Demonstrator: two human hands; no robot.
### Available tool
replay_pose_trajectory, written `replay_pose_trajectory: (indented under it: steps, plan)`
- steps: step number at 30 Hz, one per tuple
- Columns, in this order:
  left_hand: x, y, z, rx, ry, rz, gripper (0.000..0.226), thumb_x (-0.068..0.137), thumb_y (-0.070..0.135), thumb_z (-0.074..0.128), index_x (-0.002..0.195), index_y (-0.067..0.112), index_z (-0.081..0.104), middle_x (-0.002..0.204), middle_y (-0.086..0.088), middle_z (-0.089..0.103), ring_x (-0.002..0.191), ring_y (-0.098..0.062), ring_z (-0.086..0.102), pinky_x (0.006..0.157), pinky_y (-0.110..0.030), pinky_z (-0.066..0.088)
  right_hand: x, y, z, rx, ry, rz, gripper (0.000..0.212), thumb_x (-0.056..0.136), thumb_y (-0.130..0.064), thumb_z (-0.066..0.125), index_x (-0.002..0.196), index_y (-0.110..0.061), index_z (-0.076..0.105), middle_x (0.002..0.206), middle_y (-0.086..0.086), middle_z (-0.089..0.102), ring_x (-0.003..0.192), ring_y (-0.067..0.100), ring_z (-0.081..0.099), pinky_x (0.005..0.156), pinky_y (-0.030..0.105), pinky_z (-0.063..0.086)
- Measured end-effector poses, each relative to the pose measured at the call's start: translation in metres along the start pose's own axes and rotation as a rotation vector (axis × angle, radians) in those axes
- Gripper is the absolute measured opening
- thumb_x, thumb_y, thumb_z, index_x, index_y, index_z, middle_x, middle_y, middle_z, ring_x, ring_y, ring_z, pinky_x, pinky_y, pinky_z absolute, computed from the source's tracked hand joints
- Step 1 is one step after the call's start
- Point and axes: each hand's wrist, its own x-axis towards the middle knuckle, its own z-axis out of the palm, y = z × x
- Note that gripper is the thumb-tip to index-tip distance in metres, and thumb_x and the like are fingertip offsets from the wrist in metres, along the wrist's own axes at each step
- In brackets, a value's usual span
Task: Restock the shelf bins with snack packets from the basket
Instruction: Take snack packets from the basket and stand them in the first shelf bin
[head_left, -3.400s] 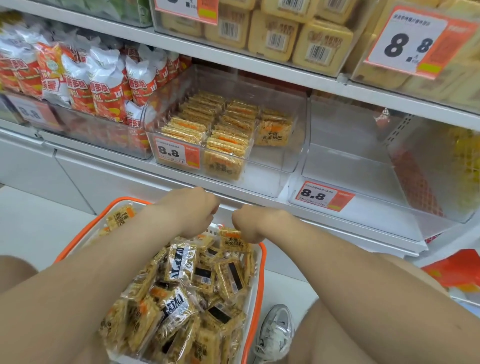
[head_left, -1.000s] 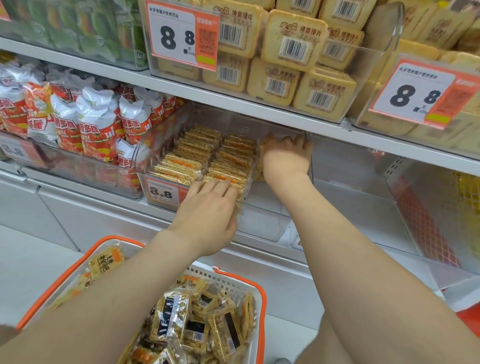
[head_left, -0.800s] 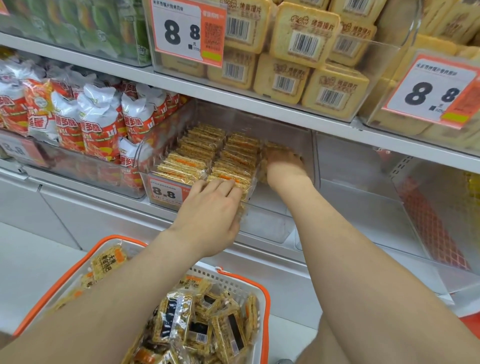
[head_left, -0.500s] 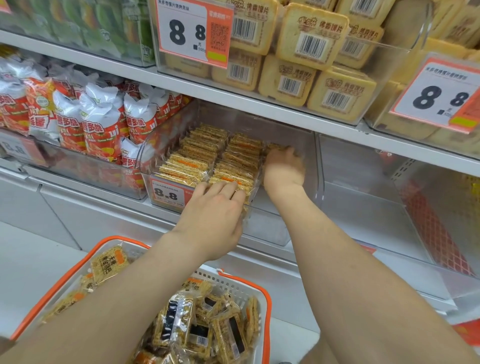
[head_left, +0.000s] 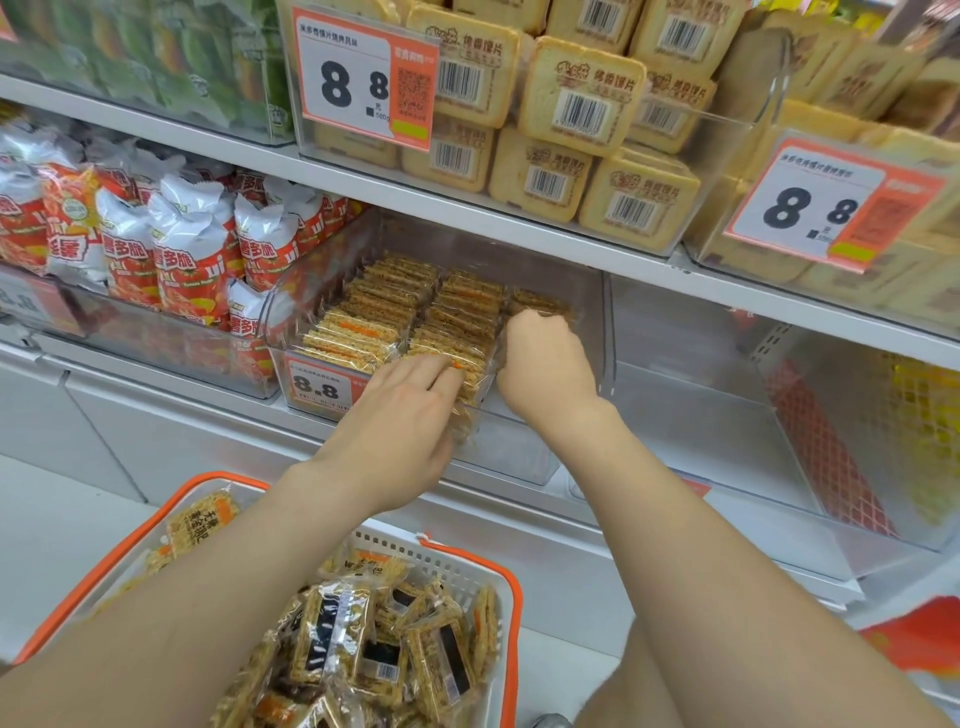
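Left hand (head_left: 410, 415) and right hand (head_left: 545, 358) are at the clear bin (head_left: 592, 291), with the basket (head_left: 511, 597) below the forearms.

The left hand lies flat and released, its straight fingers resting on the front packets (head_left: 384, 306) of the middle row and reaching over the bin's front wall beside the price tag (head_left: 317, 387). The right hand is inside the bin, fingers curled at the short right-hand row. Whether it grasps a packet cannot be told. More packets are heaped in the basket. The shelf (head_left: 467, 213) hangs low just above the hands and carries toast packs (head_left: 582, 88). Red-and-white bags (head_left: 182, 249) stand left of the left hand, and another clear bin (head_left: 727, 415) is right of the right hand.
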Motion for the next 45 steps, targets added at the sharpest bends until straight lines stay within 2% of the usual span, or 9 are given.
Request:
replay_pose_trajectory:
  steps: [7,13,22,25,28,32,37,43,45]
  plan:
    - [-0.024,0.01,-0.009,-0.061,0.248,-0.086,0.025,0.086,0.015,0.063,0.099,0.019,0.043,0.095,0.0,0.046,0.084,-0.026,0.045,0.068,-0.044,0.046,-0.048,-0.018,-0.011,-0.033,-0.089,-0.255,0.012,0.085,-0.015,0.058,0.09,-0.016,0.069,0.083,0.007,0.058,0.077,0.035,0.061,0.065,0.037,0.051]
    - [-0.053,0.012,0.007,0.113,-0.407,-0.166,0.02,0.1,0.039,0.053,0.115,0.025,0.055,0.104,-0.001,0.066,0.098,-0.028,0.065,0.067,-0.037,0.047,-0.068,0.0,0.038,-0.119,-0.655,-0.349,0.021,0.089,-0.006,0.054,0.09,-0.009,0.074,0.091,0.01,0.072,0.083,0.029,0.068,0.076,0.047,0.063]
    - [-0.066,0.023,0.025,0.057,-0.865,-0.064,0.039,0.107,0.037,0.05,0.144,0.026,0.053,0.137,-0.005,0.057,0.122,-0.026,0.058,0.087,-0.033,0.044,-0.107,0.007,0.098,-0.471,-0.848,-0.482,0.032,0.092,0.004,0.056,0.069,-0.013,0.043,0.071,0.001,0.045,0.057,0.017,0.041,0.058,0.031,0.042]
    - [-0.065,0.023,0.031,0.053,-0.917,-0.079,0.04,0.107,0.033,0.05,0.147,0.026,0.051,0.144,-0.007,0.053,0.119,-0.026,0.06,0.084,-0.033,0.043,-0.118,0.01,0.123,-0.484,-1.002,-0.472,0.024,0.095,-0.004,0.06,0.117,-0.013,0.065,0.109,0.005,0.064,0.081,0.021,0.058,0.064,0.03,0.048]
    - [-0.063,0.022,0.034,0.06,-0.931,-0.085,0.041,0.108,0.033,0.049,0.149,0.025,0.049,0.145,-0.007,0.052,0.12,-0.027,0.059,0.089,-0.035,0.047,-0.131,0.011,0.14,-0.281,-1.214,-0.405,0.076,0.098,-0.03,0.07,0.16,-0.026,0.026,0.148,0.006,0.052,0.105,0.024,0.056,0.078,0.037,0.05]
    - [-0.06,0.02,0.036,0.056,-0.921,-0.083,0.041,0.108,0.027,0.05,0.149,0.024,0.049,0.142,-0.006,0.055,0.117,-0.027,0.061,0.09,-0.036,0.051,-0.15,0.001,0.158,-0.219,-1.146,-0.339,0.112,0.095,-0.065,0.061,0.165,-0.015,-0.011,0.138,0.011,0.062,0.112,0.03,0.063,0.088,0.04,0.053]
    - [-0.059,0.02,0.033,0.051,-0.925,-0.086,0.042,0.11,0.026,0.047,0.151,0.025,0.047,0.147,-0.007,0.05,0.124,-0.028,0.057,0.099,-0.038,0.05,-0.17,-0.006,0.174,-0.324,-0.929,-0.293,0.093,0.09,-0.061,0.067,0.156,-0.008,0.027,0.093,0.0,0.059,0.082,0.028,0.061,0.066,0.039,0.049]
    - [-0.062,0.015,0.026,0.05,-0.932,-0.112,0.045,0.109,0.015,0.046,0.153,0.025,0.045,0.149,-0.006,0.049,0.127,-0.026,0.055,0.091,-0.033,0.045,-0.163,-0.014,0.159,-0.243,-0.978,-0.227,0.084,0.088,-0.015,0.069,0.158,-0.001,0.024,0.085,0.001,0.054,0.068,0.019,0.058,0.05,0.03,0.046]
    - [-0.062,0.013,0.021,0.048,-0.935,-0.139,0.048,0.107,0.009,0.045,0.153,0.025,0.045,0.15,-0.006,0.048,0.127,-0.027,0.056,0.089,-0.032,0.046,-0.149,-0.014,0.15,-0.202,-0.995,-0.197,0.041,0.091,-0.011,0.065,0.13,-0.008,0.054,0.089,0.003,0.054,0.069,0.018,0.052,0.056,0.029,0.046]
